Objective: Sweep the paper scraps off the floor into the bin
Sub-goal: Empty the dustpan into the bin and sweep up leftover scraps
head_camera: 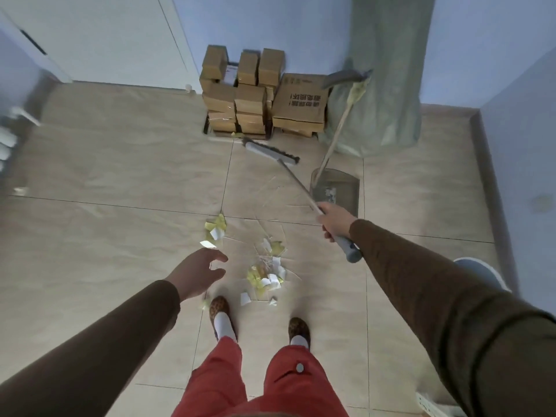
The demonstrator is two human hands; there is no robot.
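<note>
Fingers: our right hand [335, 220] has its fingers [326, 228] wrapped tight round the broom handle [298, 184]; our left hand [195, 273] holds nothing, its fingers [219, 256] spread apart above the floor.
Paper scraps: we see them all on the floor [120, 182], white and yellow, one loose heap [267, 273] just ahead of our feet and a smaller cluster [215, 230] a little to its left.
Progress: we judge the sweeping barely begun; the scraps lie scattered, and the dustpan looks nearly bare, though we cannot tell whether the pale marks in it are paper.
Broom head: [272, 152] reaches far beyond the scraps, near the stacked cardboard boxes [249, 94].
Dustpan: [337, 188] stands on the floor just behind our right hand, its long handle [338, 127] leaning towards the green sack [388, 85].
Bin: a rounded blue-grey rim [478, 270] at the right, partly hidden by our sleeve, may be it.
Left to do: gather, scoop, tip.
</note>
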